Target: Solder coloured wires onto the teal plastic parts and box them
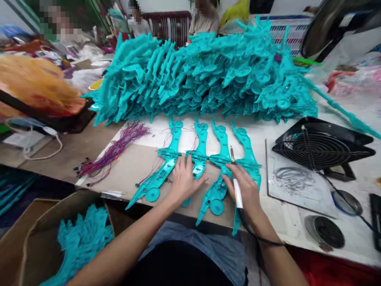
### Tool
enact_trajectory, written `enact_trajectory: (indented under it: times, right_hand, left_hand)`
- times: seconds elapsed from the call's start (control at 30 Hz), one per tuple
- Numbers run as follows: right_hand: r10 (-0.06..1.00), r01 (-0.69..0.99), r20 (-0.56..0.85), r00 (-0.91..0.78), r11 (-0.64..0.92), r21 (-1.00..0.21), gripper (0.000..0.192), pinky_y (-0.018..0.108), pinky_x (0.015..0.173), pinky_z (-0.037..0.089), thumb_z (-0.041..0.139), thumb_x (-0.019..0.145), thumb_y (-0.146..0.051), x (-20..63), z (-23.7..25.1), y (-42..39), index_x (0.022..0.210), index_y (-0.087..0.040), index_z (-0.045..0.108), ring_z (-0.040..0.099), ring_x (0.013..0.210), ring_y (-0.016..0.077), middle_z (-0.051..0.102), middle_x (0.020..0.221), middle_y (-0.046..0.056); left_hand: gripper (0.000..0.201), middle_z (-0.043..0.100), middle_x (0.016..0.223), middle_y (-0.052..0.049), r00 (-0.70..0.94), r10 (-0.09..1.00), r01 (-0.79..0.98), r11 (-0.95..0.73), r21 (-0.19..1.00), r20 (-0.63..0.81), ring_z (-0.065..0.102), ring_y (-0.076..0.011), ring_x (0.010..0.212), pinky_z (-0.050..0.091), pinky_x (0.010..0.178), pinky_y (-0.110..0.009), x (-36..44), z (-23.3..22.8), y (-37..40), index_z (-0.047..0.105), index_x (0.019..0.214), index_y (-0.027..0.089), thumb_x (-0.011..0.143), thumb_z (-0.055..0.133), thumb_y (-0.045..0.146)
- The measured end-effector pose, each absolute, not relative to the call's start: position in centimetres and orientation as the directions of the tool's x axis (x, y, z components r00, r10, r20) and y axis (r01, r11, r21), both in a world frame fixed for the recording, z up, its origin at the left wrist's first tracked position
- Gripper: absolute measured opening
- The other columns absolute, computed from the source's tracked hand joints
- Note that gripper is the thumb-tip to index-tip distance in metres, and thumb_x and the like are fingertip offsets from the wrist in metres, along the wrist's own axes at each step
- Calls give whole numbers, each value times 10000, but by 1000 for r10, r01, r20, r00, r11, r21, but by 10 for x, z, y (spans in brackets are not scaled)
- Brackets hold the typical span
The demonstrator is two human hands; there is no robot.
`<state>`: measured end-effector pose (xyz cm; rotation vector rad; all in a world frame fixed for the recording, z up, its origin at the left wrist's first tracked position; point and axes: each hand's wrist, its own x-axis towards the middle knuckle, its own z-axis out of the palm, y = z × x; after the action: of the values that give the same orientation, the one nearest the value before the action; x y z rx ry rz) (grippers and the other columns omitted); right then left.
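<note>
Four long teal plastic parts [200,151] lie side by side on the grey work board [133,163], joined by a cross runner, with thin red and purple wires on them. My left hand [183,179] rests flat with spread fingers on the second part from the left. My right hand [246,190] holds a white-handled soldering iron [237,190], its metal tip pointing up at the third part near the runner. A black cord runs from the iron back along my right wrist.
A big pile of teal parts [208,75] fills the back of the table. A bundle of wires [114,149] lies left. A black fan grille [321,149] and solder spool [329,231] sit right. A cardboard box of teal parts [79,242] stands lower left. People sit behind.
</note>
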<state>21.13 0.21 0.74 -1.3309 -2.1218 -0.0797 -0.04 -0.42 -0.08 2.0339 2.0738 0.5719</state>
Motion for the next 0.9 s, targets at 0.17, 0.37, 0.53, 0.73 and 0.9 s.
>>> enact_trajectory:
  times: [0.17, 0.37, 0.53, 0.73, 0.9]
  right_hand:
    - [849, 830, 398, -347, 476, -292, 366, 452, 950, 521, 517, 926, -351, 208, 0, 8, 1251, -192, 571, 556, 1252, 307, 664, 1221, 114]
    - [859, 820, 408, -309, 458, -344, 386, 446, 981, 507, 519, 921, -400, 209, -1, 10, 1257, -216, 563, 557, 1248, 289, 647, 1250, 102]
    - [846, 814, 433, -311, 473, -338, 386, 440, 961, 520, 502, 925, -418, 210, -2, 13, 1245, -214, 572, 581, 1216, 289, 640, 1249, 115]
    - [850, 827, 428, -307, 461, -323, 404, 438, 967, 514, 479, 928, -464, 212, -3, 15, 1229, -213, 576, 587, 1207, 287, 637, 1246, 118]
    - [871, 840, 389, -299, 434, -325, 423, 447, 978, 504, 457, 927, -490, 213, 0, 15, 1233, -220, 573, 586, 1210, 282, 616, 1279, 122]
  left_hand:
    - [697, 531, 1255, -218, -40, 989, 924, -19, 382, 145, 490, -375, 1189, 440, 961, -505, -3, -2, -13, 407, 1393, 71, 805, 668, 340]
    - [521, 568, 1115, -170, 17, 970, 913, -114, 393, 241, 540, -318, 1086, 485, 914, -451, -16, 10, -20, 462, 1326, 84, 843, 588, 236]
    - [467, 569, 1112, -147, 20, 955, 906, -142, 399, 296, 541, -301, 1112, 483, 939, -449, -57, 31, -33, 461, 1293, 130, 854, 571, 249]
    - [477, 586, 1126, -138, 6, 978, 908, -92, 409, 207, 567, -296, 1121, 481, 958, -425, -97, 37, -42, 487, 1262, 144, 810, 619, 222]
    - [463, 601, 1129, -138, -9, 980, 893, -81, 444, 197, 574, -297, 1118, 488, 949, -433, -108, 23, -47, 495, 1264, 142, 829, 602, 258]
